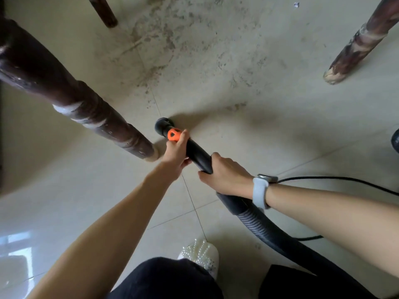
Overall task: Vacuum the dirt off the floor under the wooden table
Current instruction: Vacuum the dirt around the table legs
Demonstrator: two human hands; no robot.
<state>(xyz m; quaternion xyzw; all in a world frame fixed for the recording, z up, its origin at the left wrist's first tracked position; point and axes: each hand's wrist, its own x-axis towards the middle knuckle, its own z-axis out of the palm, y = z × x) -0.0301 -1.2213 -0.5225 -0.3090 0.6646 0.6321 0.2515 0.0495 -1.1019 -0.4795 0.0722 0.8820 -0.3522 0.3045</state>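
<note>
Head view, looking down at the tiled floor (248,147) beneath the wooden bench, of which only the dark turned legs show: the near left leg (90,113), a far leg (103,11) at the top edge, and the right leg (354,46). The dirt (183,46), a broad speckled grey-brown patch, lies on the floor between these legs, well beyond the tool and apparently not yet lifted. The black vacuum hose (265,225) runs from the lower right up to a rigid wand (196,153), whose round nozzle (163,124) sits at or very near the floor, just beside the foot of the near left leg and short of the patch's nearest specks. The right hand (224,175) is wrapped around the wand where it meets the hose (a pale watch (261,190) is on that wrist); the left hand (177,154) grips the wand further forward, thumb against the orange collar (173,134). A thin black cord (336,179) trails off to the right.

Good practice, by judgement: keep the nozzle low against the tiles, advance it into the patch in slow overlapping passes, steer with the forward hand, and keep clear of the legs.
</note>
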